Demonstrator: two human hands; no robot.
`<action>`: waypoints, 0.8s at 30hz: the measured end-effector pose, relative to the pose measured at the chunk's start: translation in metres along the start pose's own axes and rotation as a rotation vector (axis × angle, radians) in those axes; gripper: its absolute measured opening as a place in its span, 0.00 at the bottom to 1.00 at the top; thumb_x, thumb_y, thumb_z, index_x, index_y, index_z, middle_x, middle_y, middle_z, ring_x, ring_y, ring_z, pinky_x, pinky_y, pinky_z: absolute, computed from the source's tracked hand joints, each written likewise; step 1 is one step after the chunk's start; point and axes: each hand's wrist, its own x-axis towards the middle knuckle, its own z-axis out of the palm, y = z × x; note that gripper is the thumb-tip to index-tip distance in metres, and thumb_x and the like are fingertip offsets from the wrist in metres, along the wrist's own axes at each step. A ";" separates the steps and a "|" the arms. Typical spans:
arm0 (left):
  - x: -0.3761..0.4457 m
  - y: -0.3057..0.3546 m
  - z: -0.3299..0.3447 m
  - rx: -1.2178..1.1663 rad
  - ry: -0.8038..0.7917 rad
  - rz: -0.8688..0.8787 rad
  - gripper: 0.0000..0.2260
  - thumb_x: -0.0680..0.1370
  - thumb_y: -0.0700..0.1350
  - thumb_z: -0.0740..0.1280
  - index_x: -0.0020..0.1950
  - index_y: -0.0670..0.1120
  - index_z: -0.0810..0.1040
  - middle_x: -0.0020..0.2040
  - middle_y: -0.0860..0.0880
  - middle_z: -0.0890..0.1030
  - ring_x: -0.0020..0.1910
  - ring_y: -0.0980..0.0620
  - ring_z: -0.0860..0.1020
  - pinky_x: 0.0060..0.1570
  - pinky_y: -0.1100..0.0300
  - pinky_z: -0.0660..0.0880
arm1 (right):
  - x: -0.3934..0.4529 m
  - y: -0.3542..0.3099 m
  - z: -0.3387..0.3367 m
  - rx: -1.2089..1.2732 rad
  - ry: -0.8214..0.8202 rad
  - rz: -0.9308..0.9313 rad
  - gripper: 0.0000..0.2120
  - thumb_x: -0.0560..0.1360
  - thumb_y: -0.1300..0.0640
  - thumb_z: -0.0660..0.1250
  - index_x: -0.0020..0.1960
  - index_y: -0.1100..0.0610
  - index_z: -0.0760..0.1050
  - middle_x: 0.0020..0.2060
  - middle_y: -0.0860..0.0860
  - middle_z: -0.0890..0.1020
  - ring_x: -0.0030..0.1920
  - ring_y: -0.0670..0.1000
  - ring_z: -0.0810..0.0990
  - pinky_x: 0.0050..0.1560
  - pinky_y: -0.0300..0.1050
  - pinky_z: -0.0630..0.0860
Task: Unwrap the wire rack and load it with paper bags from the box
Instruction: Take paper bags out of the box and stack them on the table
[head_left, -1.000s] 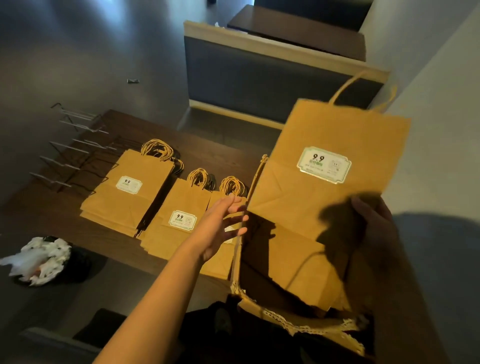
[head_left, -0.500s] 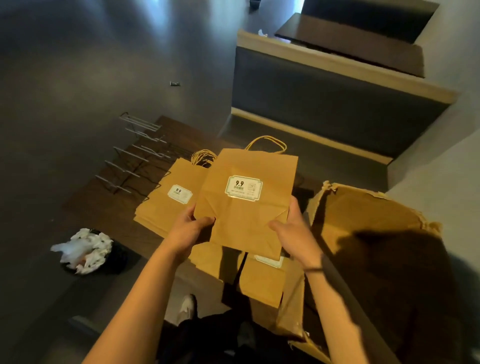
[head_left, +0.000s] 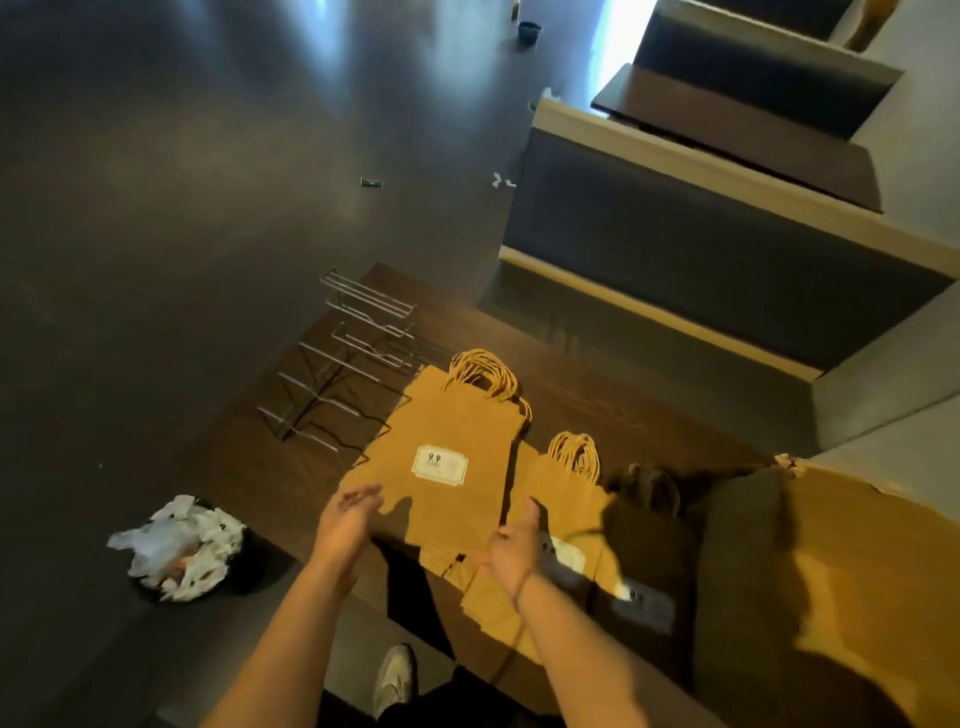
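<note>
A flat brown paper bag (head_left: 441, 457) with a white label lies on top of the leftmost stack on the dark wooden table (head_left: 597, 395). My left hand (head_left: 350, 519) is at its near left corner with fingers apart. My right hand (head_left: 511, 551) is at its near right corner, fingers loose. Neither hand grips the bag. The bare silver wire rack (head_left: 353, 364) stands at the table's far left, just beyond the stack. A second stack of bags (head_left: 566, 493) lies to the right and a third (head_left: 649, 525) sits in shadow. The open cardboard box (head_left: 841, 571) is at the right.
A black bin (head_left: 182, 545) stuffed with white plastic wrap stands on the floor to the left of the table. A dark booth bench (head_left: 701, 239) runs behind the table. My shoe (head_left: 395, 675) shows below the table edge. Small scraps lie on the dark floor.
A bag lifted from the box by my right hand was taken in both hands, carried left and laid on the leftmost stack. Both hands now loosen at its near edge.
</note>
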 end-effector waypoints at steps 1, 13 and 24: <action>0.008 -0.002 -0.002 -0.003 -0.039 0.000 0.05 0.79 0.41 0.70 0.52 0.51 0.83 0.60 0.47 0.81 0.62 0.46 0.77 0.68 0.43 0.73 | 0.003 0.005 0.008 0.025 0.016 0.041 0.30 0.81 0.72 0.58 0.74 0.44 0.60 0.59 0.55 0.75 0.52 0.58 0.80 0.44 0.55 0.83; 0.032 0.002 -0.014 -0.339 -0.172 -0.002 0.16 0.71 0.45 0.71 0.59 0.50 0.83 0.77 0.45 0.69 0.74 0.47 0.70 0.77 0.49 0.57 | 0.009 0.009 0.052 -0.052 0.278 -0.053 0.10 0.79 0.73 0.58 0.48 0.59 0.70 0.40 0.54 0.74 0.35 0.50 0.74 0.32 0.46 0.82; -0.021 0.007 0.017 -0.222 -0.116 0.097 0.14 0.80 0.42 0.65 0.64 0.50 0.81 0.69 0.50 0.72 0.71 0.53 0.65 0.72 0.50 0.60 | -0.016 0.021 0.033 -0.228 -0.103 -0.116 0.11 0.81 0.63 0.64 0.60 0.50 0.71 0.60 0.48 0.74 0.48 0.53 0.82 0.40 0.44 0.80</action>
